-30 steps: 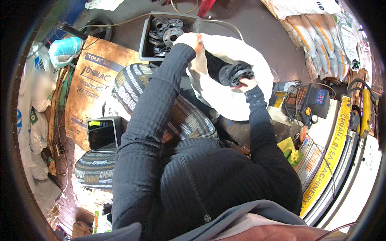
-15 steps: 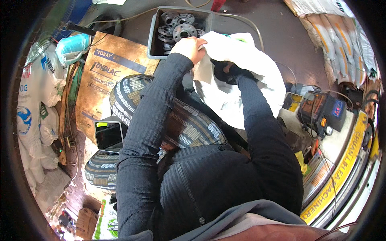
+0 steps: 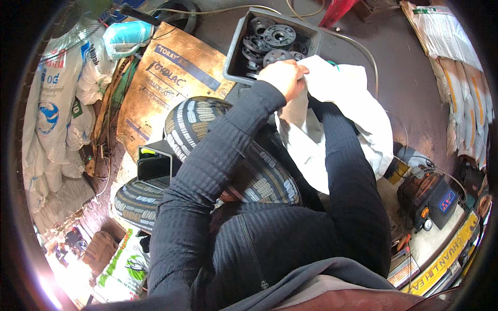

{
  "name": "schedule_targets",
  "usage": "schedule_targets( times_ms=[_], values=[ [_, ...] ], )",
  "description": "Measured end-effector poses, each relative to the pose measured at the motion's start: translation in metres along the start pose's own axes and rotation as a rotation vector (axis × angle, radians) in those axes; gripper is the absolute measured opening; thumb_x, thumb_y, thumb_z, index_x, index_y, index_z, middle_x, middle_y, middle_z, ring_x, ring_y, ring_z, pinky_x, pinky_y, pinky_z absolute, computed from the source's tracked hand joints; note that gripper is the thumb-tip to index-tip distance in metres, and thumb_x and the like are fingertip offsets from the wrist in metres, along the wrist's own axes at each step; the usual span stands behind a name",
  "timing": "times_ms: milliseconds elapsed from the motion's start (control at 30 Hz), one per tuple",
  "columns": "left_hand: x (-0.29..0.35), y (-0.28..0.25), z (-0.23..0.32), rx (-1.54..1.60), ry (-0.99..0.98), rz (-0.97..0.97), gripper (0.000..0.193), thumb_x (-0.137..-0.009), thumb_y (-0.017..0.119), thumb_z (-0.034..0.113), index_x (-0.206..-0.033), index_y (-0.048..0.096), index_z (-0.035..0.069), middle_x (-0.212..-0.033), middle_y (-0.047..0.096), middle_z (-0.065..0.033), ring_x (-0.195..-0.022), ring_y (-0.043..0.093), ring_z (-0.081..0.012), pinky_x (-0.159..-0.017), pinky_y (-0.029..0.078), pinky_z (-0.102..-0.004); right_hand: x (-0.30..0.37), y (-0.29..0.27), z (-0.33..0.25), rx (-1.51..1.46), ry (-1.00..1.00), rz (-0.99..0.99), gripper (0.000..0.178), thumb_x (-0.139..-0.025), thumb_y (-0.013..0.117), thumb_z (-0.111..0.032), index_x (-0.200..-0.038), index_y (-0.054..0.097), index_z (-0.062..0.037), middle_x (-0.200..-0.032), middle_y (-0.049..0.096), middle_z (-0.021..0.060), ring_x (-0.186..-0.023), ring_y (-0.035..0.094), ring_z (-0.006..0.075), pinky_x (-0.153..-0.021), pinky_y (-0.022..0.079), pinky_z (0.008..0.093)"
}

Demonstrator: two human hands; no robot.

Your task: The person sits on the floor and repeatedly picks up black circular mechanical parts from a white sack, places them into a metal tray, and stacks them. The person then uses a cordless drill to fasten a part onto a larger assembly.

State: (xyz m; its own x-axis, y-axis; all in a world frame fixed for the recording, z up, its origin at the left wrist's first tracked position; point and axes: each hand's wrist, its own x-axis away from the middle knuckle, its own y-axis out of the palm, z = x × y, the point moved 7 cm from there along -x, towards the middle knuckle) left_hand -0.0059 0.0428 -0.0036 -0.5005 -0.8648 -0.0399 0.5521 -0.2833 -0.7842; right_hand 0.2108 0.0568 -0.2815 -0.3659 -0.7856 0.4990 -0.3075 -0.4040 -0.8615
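Observation:
My left hand [image 3: 285, 79] pinches the rim of a white sack [image 3: 358, 98] and holds its mouth up. Down into that sack reaches my right forearm [image 3: 345, 150] in a dark sleeve; the sack's folds hide the hand and whatever it touches. Just beyond my left hand, a grey plastic bin [image 3: 234, 52] holds several round black flanged metal parts [image 3: 280, 36] with holes around them. My left wrist is close to the bin's near edge.
A flattened cardboard sheet [image 3: 171, 83] lies left of the bin. Nearer stands a small open grey box [image 3: 154, 165] beside my patterned trouser legs. White bags [image 3: 54, 114] line the left side. At right are a black machine [image 3: 428, 199] with cables and stacked sacks [image 3: 461, 93].
The whole view has shifted, so the surroundings sit further right and lower. My right hand has gone deeper into the sack, out of sight. My left hand keeps its hold on the rim.

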Motion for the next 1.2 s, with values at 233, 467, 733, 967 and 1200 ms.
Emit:
schedule_targets(
  times_ms=[233, 467, 733, 967, 1200],
  values=[
    [0.003, -0.003, 0.0, -0.002, 0.02, -0.004, 0.027, -0.074, 0.059, 0.017, -0.099, 0.065, 0.01, -0.089, 0.063, -0.0142, -0.081, 0.063, -0.0299, -0.073, 0.052, -0.0376, 0.005, -0.001, 0.008, 0.009, 0.021, 0.01, 0.05, -0.066, 0.064, -0.006, -0.115, 0.051, -0.0058, -0.106, 0.059, 0.0159, -0.096, 0.058, 0.0319, -0.083, 0.048, 0.0461],
    [0.001, -0.002, 0.002, 0.074, -0.012, -0.077, 0.029, -0.073, 0.058, 0.014, -0.101, 0.064, 0.007, -0.088, 0.061, -0.0132, -0.081, 0.062, -0.0302, -0.075, 0.051, -0.038, 0.018, 0.003, 0.018, 0.018, 0.029, 0.017, 0.049, -0.066, 0.064, -0.008, -0.114, 0.053, -0.0052, -0.105, 0.06, 0.0157, -0.096, 0.058, 0.0306, -0.083, 0.047, 0.044],
    [0.005, 0.001, 0.004, 0.09, -0.014, -0.032, 0.026, -0.07, 0.058, 0.015, -0.093, 0.066, 0.008, -0.087, 0.064, -0.0131, -0.081, 0.064, -0.0306, -0.072, 0.052, -0.0404, 0.031, 0.01, 0.029, 0.028, 0.034, 0.003, 0.048, -0.066, 0.064, -0.01, -0.112, 0.054, -0.0045, -0.104, 0.061, 0.0154, -0.094, 0.059, 0.0291, -0.083, 0.047, 0.0415],
    [0.0, 0.001, 0.012, 0.093, -0.01, -0.017, 0.025, -0.069, 0.06, 0.014, -0.091, 0.066, 0.006, -0.086, 0.064, -0.0133, -0.08, 0.064, -0.0303, -0.071, 0.052, -0.0388, 0.032, 0.01, 0.034, 0.035, 0.017, -0.001, 0.047, -0.066, 0.064, -0.012, -0.111, 0.055, -0.0039, -0.103, 0.062, 0.0152, -0.093, 0.06, 0.0277, -0.083, 0.046, 0.0394],
    [0.0, -0.021, 0.021, 0.233, 0.125, -0.335, 0.043, -0.076, 0.063, 0.021, -0.116, 0.058, 0.007, -0.103, 0.062, -0.0152, -0.091, 0.062, -0.0301, -0.081, 0.05, -0.0351, 0.063, 0.003, 0.058, -0.016, -0.059, -0.018, 0.046, -0.066, 0.064, -0.014, -0.11, 0.056, -0.0033, -0.101, 0.062, 0.015, -0.093, 0.06, 0.0264, -0.083, 0.046, 0.0372]
  ],
)
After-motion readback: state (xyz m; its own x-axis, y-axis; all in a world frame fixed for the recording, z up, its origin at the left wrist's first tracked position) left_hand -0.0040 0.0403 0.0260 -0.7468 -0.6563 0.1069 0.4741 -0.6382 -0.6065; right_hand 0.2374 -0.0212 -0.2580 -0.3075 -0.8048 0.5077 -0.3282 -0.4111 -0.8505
